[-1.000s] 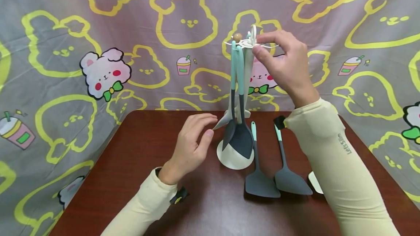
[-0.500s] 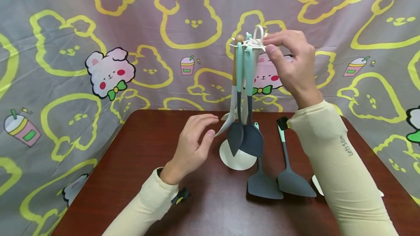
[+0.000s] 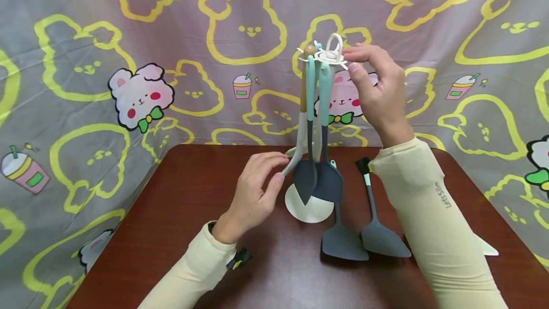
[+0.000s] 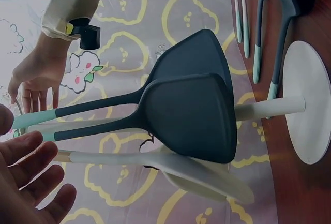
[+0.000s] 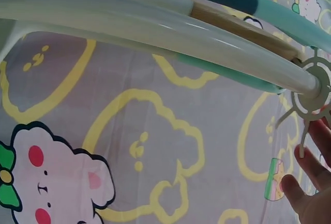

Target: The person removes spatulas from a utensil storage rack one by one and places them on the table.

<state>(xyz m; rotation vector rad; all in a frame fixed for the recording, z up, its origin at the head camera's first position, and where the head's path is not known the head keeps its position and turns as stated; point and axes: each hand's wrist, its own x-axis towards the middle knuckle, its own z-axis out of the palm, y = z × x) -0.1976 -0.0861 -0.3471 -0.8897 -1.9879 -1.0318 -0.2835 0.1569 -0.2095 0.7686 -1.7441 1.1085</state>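
A white utensil stand [image 3: 309,208] with a hooked ring [image 3: 329,56] on top stands on the table. From its hooks hang two dark grey spatulas [image 3: 328,182] with mint handles and a white utensil [image 3: 302,132] with a wooden handle [image 3: 305,82]; another mint handle shows behind. At the ring is my right hand [image 3: 381,87], index finger and thumb by its hooks; the right wrist view shows a fingertip [image 5: 308,158] against one hook. Low at the left, my left hand [image 3: 253,190] is spread beside the white utensil's lower end, gripping nothing; contact cannot be told.
Two grey turners with mint handles lie right of the base: one turner [image 3: 344,243] nearer, another turner [image 3: 385,240] further right. A white piece [image 3: 485,246] lies partly under the right forearm. Patterned cloth [image 3: 197,108] hangs behind the table [image 3: 180,204].
The ring has turned with the hanging utensils, so the wooden handle now shows at the left. My right hand stays at the ring; my left hand stays low beside the utensils.
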